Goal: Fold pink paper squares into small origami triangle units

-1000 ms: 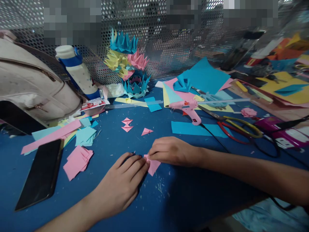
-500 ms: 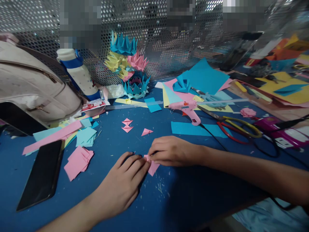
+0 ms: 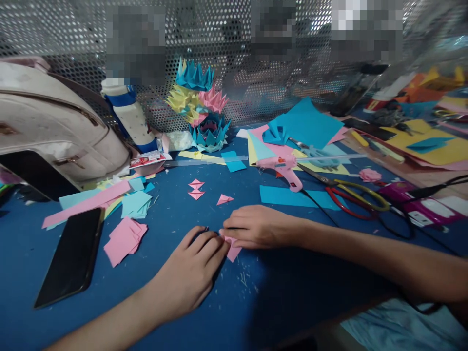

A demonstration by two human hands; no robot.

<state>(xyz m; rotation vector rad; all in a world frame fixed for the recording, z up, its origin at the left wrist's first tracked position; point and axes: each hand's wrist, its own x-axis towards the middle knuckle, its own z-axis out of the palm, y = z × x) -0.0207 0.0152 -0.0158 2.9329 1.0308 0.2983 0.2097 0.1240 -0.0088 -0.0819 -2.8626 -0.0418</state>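
A small pink paper piece (image 3: 233, 252) lies on the blue table between my hands, its lower corner pointing toward me. My left hand (image 3: 193, 270) has its curled fingertips on the paper's left edge. From the right, my right hand (image 3: 261, 226) presses closed fingers on its upper part and hides some of it. Beyond the hands are small folded pink pieces (image 3: 196, 189) and a single pink triangle (image 3: 224, 199). Left of my left hand sits a stack of pink squares (image 3: 125, 241), with light-blue squares (image 3: 135, 204) behind it.
A black phone (image 3: 69, 256) lies at left, near a bag (image 3: 54, 117) and a bottle (image 3: 130, 114). Folded paper flowers (image 3: 209, 131) stand at the back. A pink glue gun (image 3: 281, 168), its cable and scissors (image 3: 360, 195) lie beyond my right arm.
The view has shifted slightly, so the surroundings sit a little differently in it. Both hands remain at the pink paper, with the right fingers slightly lower over its upper part.
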